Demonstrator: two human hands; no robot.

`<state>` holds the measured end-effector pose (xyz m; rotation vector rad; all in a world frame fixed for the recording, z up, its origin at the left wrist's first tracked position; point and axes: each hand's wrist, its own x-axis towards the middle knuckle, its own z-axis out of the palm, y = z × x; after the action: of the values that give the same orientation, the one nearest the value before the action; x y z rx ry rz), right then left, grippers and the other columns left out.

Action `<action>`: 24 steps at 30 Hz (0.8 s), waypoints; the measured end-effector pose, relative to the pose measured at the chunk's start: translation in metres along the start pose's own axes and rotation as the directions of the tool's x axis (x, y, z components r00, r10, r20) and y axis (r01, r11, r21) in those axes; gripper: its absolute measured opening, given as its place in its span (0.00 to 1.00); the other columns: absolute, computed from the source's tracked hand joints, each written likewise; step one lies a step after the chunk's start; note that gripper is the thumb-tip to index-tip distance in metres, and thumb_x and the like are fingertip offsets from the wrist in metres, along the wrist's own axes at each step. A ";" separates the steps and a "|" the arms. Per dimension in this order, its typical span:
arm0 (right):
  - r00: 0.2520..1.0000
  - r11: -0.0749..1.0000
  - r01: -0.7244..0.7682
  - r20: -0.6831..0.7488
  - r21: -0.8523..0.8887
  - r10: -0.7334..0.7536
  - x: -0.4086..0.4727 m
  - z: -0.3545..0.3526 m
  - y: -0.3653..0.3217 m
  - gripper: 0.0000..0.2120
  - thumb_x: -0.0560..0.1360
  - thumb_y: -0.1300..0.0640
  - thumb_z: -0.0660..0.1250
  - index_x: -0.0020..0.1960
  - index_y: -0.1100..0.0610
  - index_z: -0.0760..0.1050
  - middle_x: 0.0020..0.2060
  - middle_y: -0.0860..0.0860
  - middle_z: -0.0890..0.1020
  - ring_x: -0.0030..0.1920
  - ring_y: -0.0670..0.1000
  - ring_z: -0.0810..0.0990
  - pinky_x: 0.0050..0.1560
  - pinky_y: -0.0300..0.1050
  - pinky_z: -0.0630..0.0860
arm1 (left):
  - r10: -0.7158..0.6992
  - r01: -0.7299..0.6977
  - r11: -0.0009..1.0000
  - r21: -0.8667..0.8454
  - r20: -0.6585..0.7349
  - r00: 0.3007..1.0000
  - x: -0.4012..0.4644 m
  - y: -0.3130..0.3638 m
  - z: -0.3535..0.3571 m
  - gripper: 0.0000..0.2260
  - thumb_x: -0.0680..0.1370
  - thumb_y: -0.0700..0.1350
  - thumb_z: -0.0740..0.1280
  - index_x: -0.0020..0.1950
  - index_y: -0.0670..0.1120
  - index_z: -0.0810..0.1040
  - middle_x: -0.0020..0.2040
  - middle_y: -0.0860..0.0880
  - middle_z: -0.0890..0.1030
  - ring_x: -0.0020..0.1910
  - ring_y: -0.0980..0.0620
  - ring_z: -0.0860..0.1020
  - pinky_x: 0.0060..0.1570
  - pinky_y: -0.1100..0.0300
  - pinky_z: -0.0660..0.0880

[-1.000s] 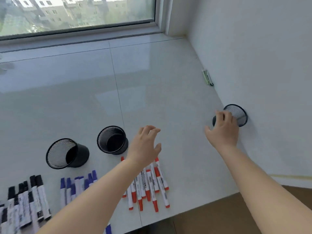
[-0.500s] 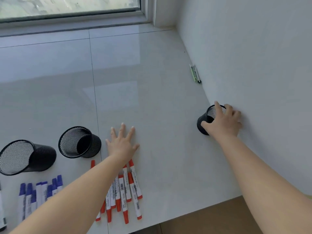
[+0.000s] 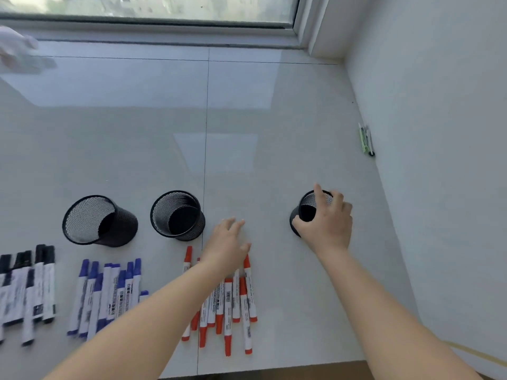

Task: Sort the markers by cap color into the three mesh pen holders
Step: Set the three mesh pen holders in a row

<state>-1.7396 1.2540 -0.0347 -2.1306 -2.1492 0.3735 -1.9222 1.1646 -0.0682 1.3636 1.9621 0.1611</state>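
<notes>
My right hand (image 3: pixel 327 223) grips a black mesh pen holder (image 3: pixel 307 208) around its side, upright on the white tiled surface at centre right. Two more black mesh holders stand to the left: the middle holder (image 3: pixel 177 215) and the left holder (image 3: pixel 96 220). My left hand (image 3: pixel 226 246) hovers with relaxed fingers above the tops of the red-capped markers (image 3: pixel 233 300). The blue-capped markers (image 3: pixel 107 292) lie in a row in front of the left holder. Black-capped markers (image 3: pixel 30 289) lie at the far left. All three holders look empty.
A white wall (image 3: pixel 439 133) rises on the right, with a green pen-like object (image 3: pixel 366 141) lying at its foot. A window frame (image 3: pixel 164 26) runs along the far edge. The surface's front edge (image 3: pixel 274 370) lies just below the red markers.
My right hand has pulled the third holder away from the wall, leftwards and nearer to the other two. My left hand lifted off the surface and sits above the red markers.
</notes>
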 end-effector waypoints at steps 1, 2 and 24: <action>0.999 0.999 0.043 0.003 0.007 -0.043 -0.004 0.005 -0.012 0.38 0.65 0.44 0.67 0.72 0.49 0.59 0.66 0.55 0.64 0.60 0.60 0.65 0.56 0.52 0.71 | 0.003 -0.007 0.996 -0.085 -0.045 0.999 -0.010 -0.004 -0.001 0.23 0.78 0.50 0.61 0.73 0.49 0.61 0.73 0.51 0.61 0.71 0.52 0.60 0.68 0.59 0.60; 0.996 0.996 0.084 0.002 0.019 -0.084 -0.008 0.010 -0.023 0.39 0.65 0.44 0.68 0.73 0.50 0.59 0.66 0.55 0.65 0.61 0.60 0.65 0.56 0.52 0.71 | 0.016 -0.029 0.990 -0.140 -0.091 0.996 -0.021 -0.009 -0.003 0.21 0.78 0.49 0.61 0.71 0.49 0.64 0.70 0.52 0.65 0.66 0.54 0.65 0.63 0.62 0.64; 0.862 0.837 0.394 -0.468 0.379 -0.194 -0.051 0.075 -0.082 0.40 0.65 0.48 0.74 0.69 0.62 0.61 0.65 0.59 0.67 0.66 0.56 0.66 0.58 0.47 0.71 | 0.015 -0.061 0.992 -0.107 -0.387 0.922 -0.066 -0.103 0.005 0.22 0.76 0.54 0.62 0.68 0.52 0.65 0.61 0.51 0.66 0.57 0.52 0.71 0.48 0.62 0.66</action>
<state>-1.8354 1.1950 -0.0825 -1.4244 -1.8650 0.3273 -1.9865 1.0628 -0.0890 1.3702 2.2049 0.5947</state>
